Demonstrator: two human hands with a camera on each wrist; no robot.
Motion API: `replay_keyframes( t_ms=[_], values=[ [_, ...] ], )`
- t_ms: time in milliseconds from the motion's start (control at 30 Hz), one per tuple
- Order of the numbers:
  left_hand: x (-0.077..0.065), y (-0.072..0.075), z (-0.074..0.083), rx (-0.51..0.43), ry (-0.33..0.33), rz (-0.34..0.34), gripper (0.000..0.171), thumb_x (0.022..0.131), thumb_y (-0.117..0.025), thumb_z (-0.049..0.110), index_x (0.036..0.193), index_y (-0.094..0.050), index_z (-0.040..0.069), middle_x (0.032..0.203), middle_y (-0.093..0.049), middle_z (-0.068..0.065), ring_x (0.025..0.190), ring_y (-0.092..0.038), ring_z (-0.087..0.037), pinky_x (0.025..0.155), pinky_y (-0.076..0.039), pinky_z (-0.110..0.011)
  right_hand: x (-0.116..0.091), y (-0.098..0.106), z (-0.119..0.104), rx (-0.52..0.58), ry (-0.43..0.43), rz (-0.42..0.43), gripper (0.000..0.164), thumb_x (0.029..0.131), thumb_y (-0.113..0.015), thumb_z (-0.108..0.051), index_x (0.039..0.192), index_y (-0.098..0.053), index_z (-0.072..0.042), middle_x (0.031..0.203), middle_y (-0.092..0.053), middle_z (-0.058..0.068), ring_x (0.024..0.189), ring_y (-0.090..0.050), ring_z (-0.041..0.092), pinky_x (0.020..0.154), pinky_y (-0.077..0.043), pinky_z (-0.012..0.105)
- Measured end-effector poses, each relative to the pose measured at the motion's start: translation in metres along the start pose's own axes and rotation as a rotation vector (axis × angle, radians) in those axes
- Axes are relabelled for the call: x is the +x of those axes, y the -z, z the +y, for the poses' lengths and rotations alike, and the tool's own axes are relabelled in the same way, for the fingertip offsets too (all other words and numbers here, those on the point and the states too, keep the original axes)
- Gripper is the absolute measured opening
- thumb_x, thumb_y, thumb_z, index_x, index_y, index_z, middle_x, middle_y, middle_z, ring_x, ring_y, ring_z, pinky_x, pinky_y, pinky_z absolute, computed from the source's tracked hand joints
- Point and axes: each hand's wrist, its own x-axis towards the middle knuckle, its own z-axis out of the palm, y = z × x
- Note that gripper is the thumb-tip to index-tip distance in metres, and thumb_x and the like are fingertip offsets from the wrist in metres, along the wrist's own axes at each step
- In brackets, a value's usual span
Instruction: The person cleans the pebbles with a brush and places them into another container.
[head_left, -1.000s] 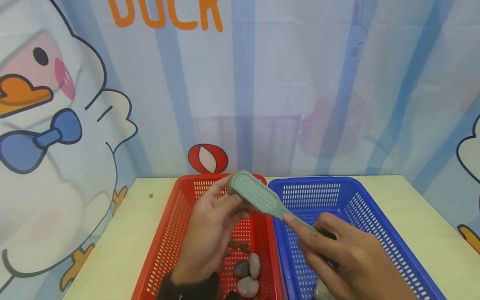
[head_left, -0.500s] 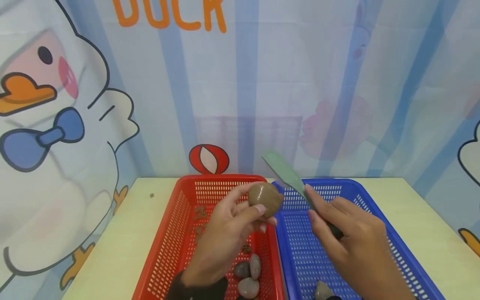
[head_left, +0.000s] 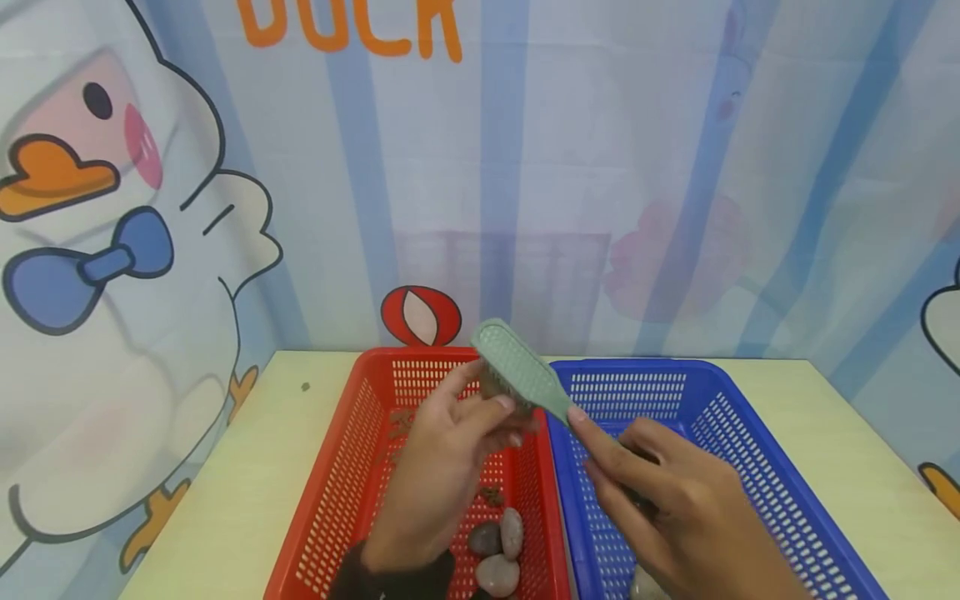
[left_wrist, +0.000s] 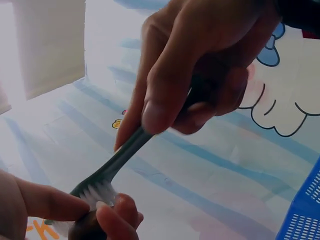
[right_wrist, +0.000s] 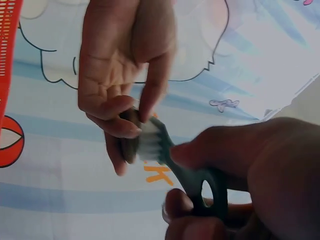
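Over a pale tabletop (head_left: 210, 492), the right hand (head_left: 682, 500) grips a green brush (head_left: 519, 367), bristles against a stone (left_wrist: 85, 228) pinched by the left hand (head_left: 441, 454); below, 3 pebbles (head_left: 497, 570) lie in a red basket (head_left: 330, 492).

1. This is an indoor tabletop work spot with a staged look; whether it stands in a home or a studio cannot be told.
2. A blue-and-white striped cloth backdrop (head_left: 555, 167), printed with a large white cartoon duck (head_left: 112, 400) and orange lettering (head_left: 371, 35), hangs behind.
3. A flat, pale yellow table (head_left: 225, 467) carries a red perforated plastic basket (head_left: 420, 353) and a blue perforated plastic basket (head_left: 637, 365).
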Motion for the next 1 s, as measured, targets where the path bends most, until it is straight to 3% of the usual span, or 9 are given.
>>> replay_keyframes(
  t_ms=[167, 200, 367, 533, 633, 767, 833, 933, 1000],
  values=[
    [0.000, -0.004, -0.004, 0.060, 0.019, -0.049, 0.042, 0.102, -0.053, 0.004, 0.143, -0.042, 0.005, 0.114, -0.067, -0.022, 0.094, -0.066, -0.029, 0.086, -0.051, -0.036, 0.004, -0.005, 0.003, -0.041, -0.122, 0.015, 0.040, 0.091, -0.073, -0.012, 0.130, -0.068, -0.012, 0.076, -0.047, -0.013, 0.059, -0.037, 0.000, 0.046, -0.033, 0.012],
    [0.000, -0.004, -0.004, 0.062, 0.019, -0.053, 0.042, 0.102, -0.053, 0.004, 0.143, -0.042, 0.005, 0.115, -0.067, -0.022, 0.093, -0.067, -0.027, 0.086, -0.052, -0.036, 0.004, -0.004, 0.004, -0.040, -0.131, 0.033, 0.045, 0.086, -0.076, -0.005, 0.130, -0.069, -0.012, 0.075, -0.046, -0.013, 0.059, -0.037, 0.001, 0.046, -0.033, 0.012],
    [0.000, -0.004, -0.004, 0.011, 0.016, -0.048, 0.044, 0.102, -0.053, 0.004, 0.144, -0.042, 0.004, 0.115, -0.063, -0.027, 0.091, -0.067, -0.026, 0.084, -0.053, -0.033, 0.005, 0.005, 0.008, -0.034, -0.171, 0.119, 0.048, 0.082, -0.077, 0.002, 0.128, -0.070, -0.013, 0.074, -0.048, -0.013, 0.058, -0.038, 0.002, 0.047, -0.031, 0.013],
    [0.001, -0.001, -0.002, -0.098, -0.009, 0.030, 0.041, 0.103, -0.050, 0.003, 0.143, -0.042, 0.002, 0.116, -0.060, -0.026, 0.091, -0.065, -0.026, 0.083, -0.053, -0.030, -0.001, 0.022, -0.001, 0.002, -0.179, 0.048, 0.052, 0.083, -0.079, -0.002, 0.131, -0.069, -0.018, 0.077, -0.045, -0.016, 0.059, -0.038, 0.000, 0.048, -0.032, 0.012],
    [0.001, 0.000, 0.000, -0.133, -0.024, 0.061, 0.038, 0.104, -0.048, 0.005, 0.143, -0.044, 0.003, 0.124, -0.055, -0.023, 0.096, -0.061, -0.027, 0.085, -0.051, -0.031, -0.004, 0.022, -0.003, 0.030, -0.103, -0.027, 0.037, 0.097, -0.070, -0.025, 0.133, -0.067, -0.019, 0.080, -0.045, -0.018, 0.061, -0.037, -0.002, 0.049, -0.032, 0.010],
    [-0.002, -0.001, 0.003, -0.076, -0.026, 0.037, 0.041, 0.105, -0.049, 0.007, 0.145, -0.043, 0.006, 0.123, -0.057, -0.022, 0.097, -0.059, -0.029, 0.085, -0.050, -0.032, -0.004, 0.012, -0.002, 0.034, -0.013, -0.021, 0.047, 0.105, -0.042, -0.047, 0.135, -0.066, -0.018, 0.080, -0.046, -0.017, 0.061, -0.036, -0.002, 0.050, -0.028, 0.008],
    [-0.003, -0.003, 0.002, -0.026, -0.020, 0.000, 0.042, 0.104, -0.050, 0.007, 0.145, -0.041, 0.007, 0.115, -0.060, -0.022, 0.095, -0.062, -0.029, 0.084, -0.051, -0.032, -0.003, 0.007, -0.002, 0.013, -0.028, -0.004, 0.049, 0.105, -0.041, -0.047, 0.134, -0.066, -0.017, 0.080, -0.047, -0.016, 0.061, -0.036, -0.002, 0.049, -0.028, 0.008],
    [-0.004, -0.005, 0.002, 0.032, -0.001, -0.047, 0.045, 0.103, -0.054, 0.007, 0.146, -0.040, 0.008, 0.110, -0.065, -0.022, 0.094, -0.064, -0.028, 0.085, -0.051, -0.035, 0.001, 0.003, -0.001, -0.016, -0.083, 0.020, 0.036, 0.101, -0.061, -0.032, 0.132, -0.067, -0.014, 0.078, -0.047, -0.014, 0.060, -0.036, -0.001, 0.047, -0.031, 0.011],
    [-0.004, -0.006, 0.001, 0.044, 0.012, -0.072, 0.044, 0.103, -0.054, 0.007, 0.145, -0.040, 0.008, 0.113, -0.065, -0.022, 0.094, -0.065, -0.027, 0.085, -0.051, -0.035, 0.003, 0.002, 0.001, -0.049, -0.122, 0.039, 0.037, 0.094, -0.071, -0.018, 0.130, -0.068, -0.013, 0.076, -0.045, -0.013, 0.060, -0.036, 0.000, 0.046, -0.031, 0.012]
  ],
)
